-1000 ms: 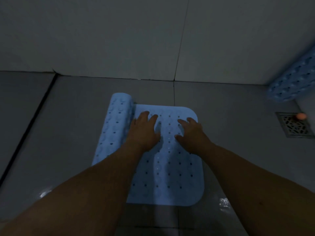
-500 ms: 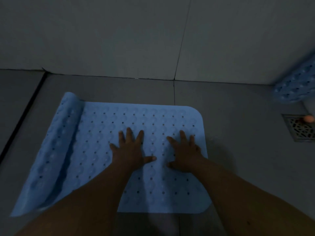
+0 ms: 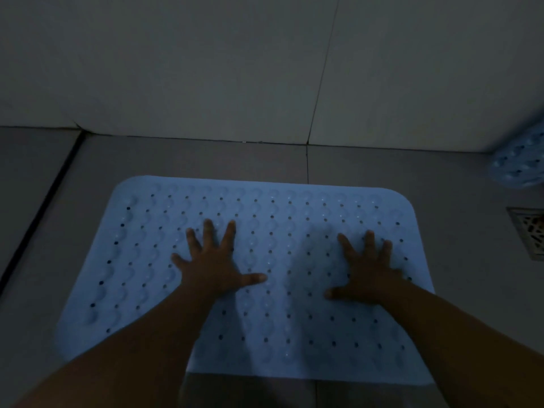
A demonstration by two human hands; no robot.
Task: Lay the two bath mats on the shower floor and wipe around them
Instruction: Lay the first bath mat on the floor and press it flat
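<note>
On the blue bath mat (image 3: pixel 265 290) your two hands lie flat, palms down, fingers spread and straight, grasping nothing. Your left hand (image 3: pixel 216 267) presses left of the mat's middle, thumb pointing right; your right hand (image 3: pixel 369 273) presses near the mat's right edge, thumb pointing left. That mat lies unrolled on the grey shower floor (image 3: pixel 456 245), near the wall. A second mat (image 3: pixel 519 166), rolled, sits at the far right, just behind the floor drain (image 3: pixel 530 231)
</note>
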